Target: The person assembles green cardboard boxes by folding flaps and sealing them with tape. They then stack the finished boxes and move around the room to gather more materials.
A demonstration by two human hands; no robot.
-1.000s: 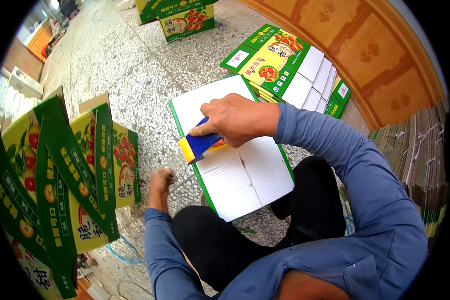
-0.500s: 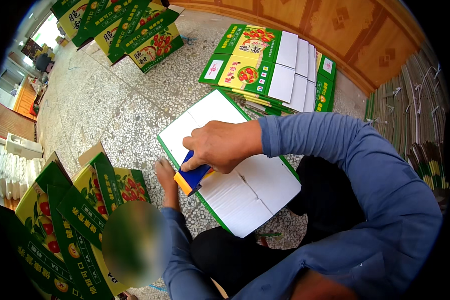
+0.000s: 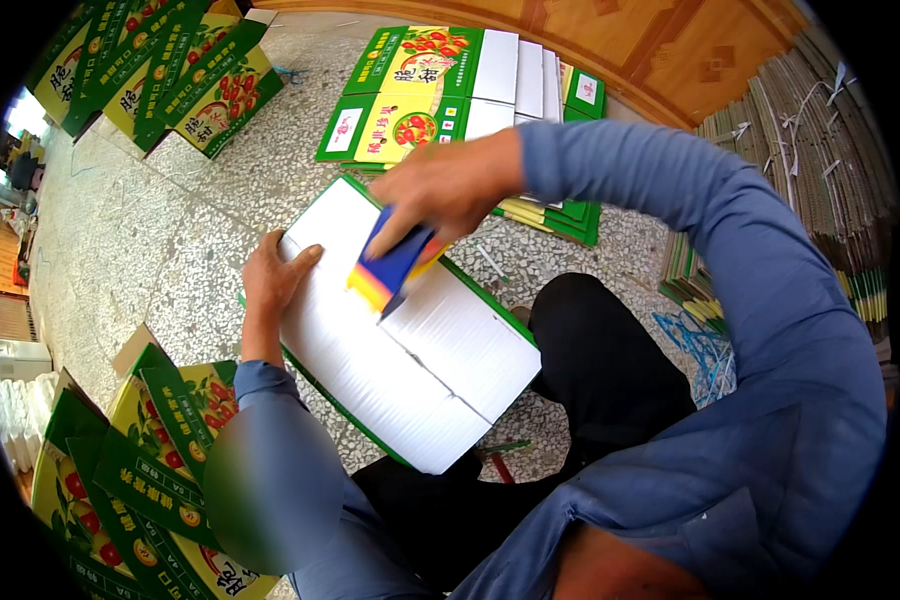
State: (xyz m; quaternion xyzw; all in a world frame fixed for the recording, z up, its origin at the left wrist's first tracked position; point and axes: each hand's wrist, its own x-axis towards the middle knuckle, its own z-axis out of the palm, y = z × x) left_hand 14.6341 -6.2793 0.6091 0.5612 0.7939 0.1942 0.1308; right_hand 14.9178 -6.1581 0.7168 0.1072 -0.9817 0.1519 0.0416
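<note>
A carton [image 3: 450,350] with a plain white face and green edges sits tilted between my legs, over the speckled floor. At its far left edge my left hand [image 3: 272,280] grips it, thumb on the white face and the other fingers by the rim. Above the far part of that face, my right hand [image 3: 440,195] is closed around a blue hand-held tool [image 3: 395,258] with an orange-yellow end. Motion blurs the tool and this hand, so the tool's exact kind does not show. Whether its end touches the carton I cannot tell.
Beyond the carton lies a stack of flat printed cartons [image 3: 420,90]. Folded green-and-yellow cartons stand at far left [image 3: 160,80] and near left [image 3: 120,480]. Bundled cardboard sheets [image 3: 800,150] lean at right, near blue twine [image 3: 705,350]. Wooden panelling [image 3: 660,50] borders the floor.
My left hand has come up from beside the carton and taken hold of its far left edge. The tool in my right hand has lifted a little. The whole view has shifted.
</note>
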